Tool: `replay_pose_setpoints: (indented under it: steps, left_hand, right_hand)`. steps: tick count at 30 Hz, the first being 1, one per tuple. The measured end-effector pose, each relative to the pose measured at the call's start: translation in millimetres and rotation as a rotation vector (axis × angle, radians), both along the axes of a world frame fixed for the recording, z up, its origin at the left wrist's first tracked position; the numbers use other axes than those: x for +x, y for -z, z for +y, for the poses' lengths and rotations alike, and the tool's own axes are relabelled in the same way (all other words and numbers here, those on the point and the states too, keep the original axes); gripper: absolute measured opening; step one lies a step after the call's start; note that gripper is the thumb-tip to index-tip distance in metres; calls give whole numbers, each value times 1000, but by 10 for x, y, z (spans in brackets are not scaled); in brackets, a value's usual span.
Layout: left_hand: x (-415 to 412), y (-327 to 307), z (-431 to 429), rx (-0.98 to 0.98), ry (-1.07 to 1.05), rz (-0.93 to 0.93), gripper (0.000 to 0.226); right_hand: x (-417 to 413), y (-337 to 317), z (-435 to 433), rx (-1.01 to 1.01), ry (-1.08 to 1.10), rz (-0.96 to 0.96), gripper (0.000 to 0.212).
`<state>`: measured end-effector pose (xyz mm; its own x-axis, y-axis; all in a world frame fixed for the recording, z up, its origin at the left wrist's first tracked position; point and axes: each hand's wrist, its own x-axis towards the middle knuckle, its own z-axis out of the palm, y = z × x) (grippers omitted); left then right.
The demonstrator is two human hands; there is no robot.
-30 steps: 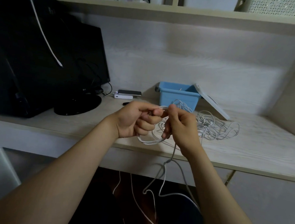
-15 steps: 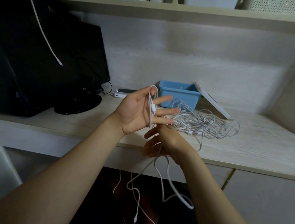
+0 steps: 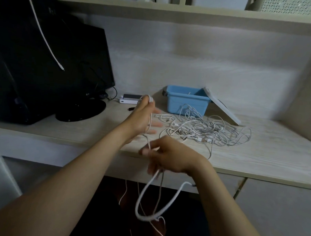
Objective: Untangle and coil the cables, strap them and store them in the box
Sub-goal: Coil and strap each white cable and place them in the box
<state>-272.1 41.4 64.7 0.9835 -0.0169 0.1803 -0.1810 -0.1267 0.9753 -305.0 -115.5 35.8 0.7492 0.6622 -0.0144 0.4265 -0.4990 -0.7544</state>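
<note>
Where the view lies nearest me: a slack loop of the white cable (image 3: 149,187) hangs below the front edge of the desk (image 3: 265,154), before the dark space under it.
Right hand (image 3: 169,154): clenched on the white cable. Thumb and forefinger pinch it just above the desk's front edge, and the slack loop drops from under this fist.
Cable run: from the pinch, the white cable rises in a straight line to my left hand (image 3: 142,119).
Left hand: released, held over the desk with the fingers straight and pointing right. Turns of the white cable pass over the top of the hand and down across the palm. I cannot tell whether the thumb presses them.
Cable tangle (image 3: 204,130): white, uncoiled, lying on the desk just right of my left hand. Some strands arch up against the box's front wall.
Blue box (image 3: 187,103): upright and open, behind the tangle.
Lid (image 3: 222,110): white, tilted, leaning against the box's right side.
Monitor (image 3: 64,69): black, far left, on a round foot.
Shelf (image 3: 173,9): spans the top, above everything.
</note>
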Motion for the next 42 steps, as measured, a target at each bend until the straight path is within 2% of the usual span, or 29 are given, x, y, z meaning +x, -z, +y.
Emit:
replay_pose_setpoints:
  steps: [4, 6, 10, 14, 17, 20, 22, 24, 26, 28, 30, 33, 37, 42]
  left_hand:
    - [-63, 35, 32, 227, 82, 40, 23]
    - [-26, 69, 77, 238, 183, 120, 27]
    - [-20, 6, 118, 236, 291, 332, 29]
    - [-36, -30, 208, 272, 412, 413, 38]
    - [-14, -5, 302, 122, 561, 452, 40]
    - [-39, -28, 320, 20, 712, 450, 33]
    - [-57, -65, 274, 66, 684, 433, 31]
    - [-62, -90, 246, 118, 570, 436, 28]
    - [-65, -110, 249, 108, 509, 440, 27]
    - [-77, -125, 252, 41, 549, 451, 37]
    - [-83, -138, 254, -30, 600, 452, 44]
    - [-90, -146, 234, -103, 582, 447, 38]
    - [-93, -122, 205, -139, 514, 436, 23]
    - [-139, -179, 111, -352, 677, 467, 21]
  right_hand:
    - [134, -88, -40, 227, 254, -388, 28]
    - [198, -73, -85, 295, 326, -351, 12]
    - [263, -23, -201, 253, 311, -275, 41]
    - [266, 34, -258, 245, 369, -284, 49]
    - [340, 105, -302, 209, 474, -239, 47]
    - [406, 172, -285, 132, 551, -272, 34]
    - [346, 133, -228, 411, 533, -154, 24]
    - [253, 83, -184, 648, 402, 46, 26]
    - [218, 107, -167, 561, 302, -71, 40]
    - [236, 188, -128, 484, 276, -259, 35]
    - [261, 220, -70, 541, 296, -317, 22]
    - [242, 194, -10, 751, 354, -256, 16]
    - [230, 125, 7, 907, 499, -117, 40]
    - [210, 121, 55, 968, 485, 91, 68]
